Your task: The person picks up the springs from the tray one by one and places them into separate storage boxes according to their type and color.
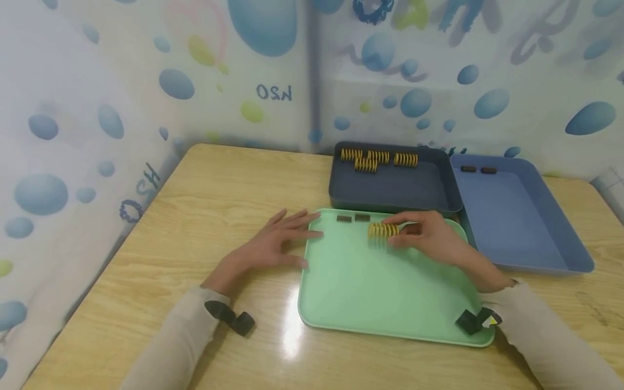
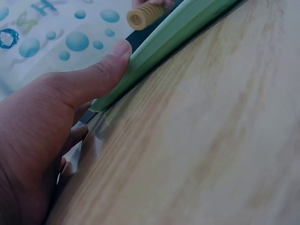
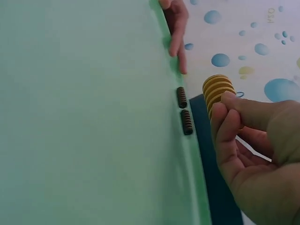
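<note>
My right hand pinches a yellow coil spring between thumb and fingers, raised over the far part of the green tray. In the right wrist view the spring sticks up past the fingertips. My left hand lies spread at the tray's left edge, its fingertips right at the rim; in the left wrist view its thumb is by the green side wall. Two small dark springs, one at the left and one beside it, lie along the tray's far edge.
Behind the green tray stands a dark grey tray with several yellow springs at its back left. To its right, a blue tray holds two dark brown cylindrical pieces near the back. A patterned curtain rises behind the wooden table.
</note>
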`<state>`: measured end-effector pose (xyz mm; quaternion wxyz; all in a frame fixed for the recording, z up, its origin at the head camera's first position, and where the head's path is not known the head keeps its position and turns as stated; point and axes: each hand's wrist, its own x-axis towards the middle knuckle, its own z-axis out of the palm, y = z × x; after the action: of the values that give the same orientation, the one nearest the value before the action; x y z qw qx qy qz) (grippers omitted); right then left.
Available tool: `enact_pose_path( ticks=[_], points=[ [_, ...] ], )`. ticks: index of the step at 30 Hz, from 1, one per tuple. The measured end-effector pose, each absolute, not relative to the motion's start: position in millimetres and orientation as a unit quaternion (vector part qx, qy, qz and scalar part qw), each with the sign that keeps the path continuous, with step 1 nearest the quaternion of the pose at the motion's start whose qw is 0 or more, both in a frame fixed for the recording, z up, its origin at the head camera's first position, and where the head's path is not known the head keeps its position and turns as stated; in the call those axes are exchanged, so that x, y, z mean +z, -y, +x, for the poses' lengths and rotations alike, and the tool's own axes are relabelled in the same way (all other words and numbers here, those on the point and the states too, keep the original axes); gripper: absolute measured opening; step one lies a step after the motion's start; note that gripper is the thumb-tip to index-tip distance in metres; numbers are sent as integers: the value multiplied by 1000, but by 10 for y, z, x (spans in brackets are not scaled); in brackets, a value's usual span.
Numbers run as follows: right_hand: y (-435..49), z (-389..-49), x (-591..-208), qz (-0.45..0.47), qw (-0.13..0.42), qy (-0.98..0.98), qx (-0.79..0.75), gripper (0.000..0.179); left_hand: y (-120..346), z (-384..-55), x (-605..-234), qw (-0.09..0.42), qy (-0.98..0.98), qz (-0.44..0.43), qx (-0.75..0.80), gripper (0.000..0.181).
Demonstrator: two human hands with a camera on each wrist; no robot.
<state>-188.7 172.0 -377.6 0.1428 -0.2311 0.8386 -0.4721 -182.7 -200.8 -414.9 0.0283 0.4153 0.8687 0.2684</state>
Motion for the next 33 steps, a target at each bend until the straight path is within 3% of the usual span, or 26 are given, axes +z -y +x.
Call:
enact_pose_path(
  ticks=[12, 33],
  points=[
    [-1791, -2113, -3379, -232, 85, -864, -439, 38, 2028, -1826, -4157, 28, -869, 415, 269, 66],
    [-1854, -2753, -3406, -174, 122, -894, -395, 48, 2029, -1828, -4162, 30, -872, 411, 265, 65]
  ],
)
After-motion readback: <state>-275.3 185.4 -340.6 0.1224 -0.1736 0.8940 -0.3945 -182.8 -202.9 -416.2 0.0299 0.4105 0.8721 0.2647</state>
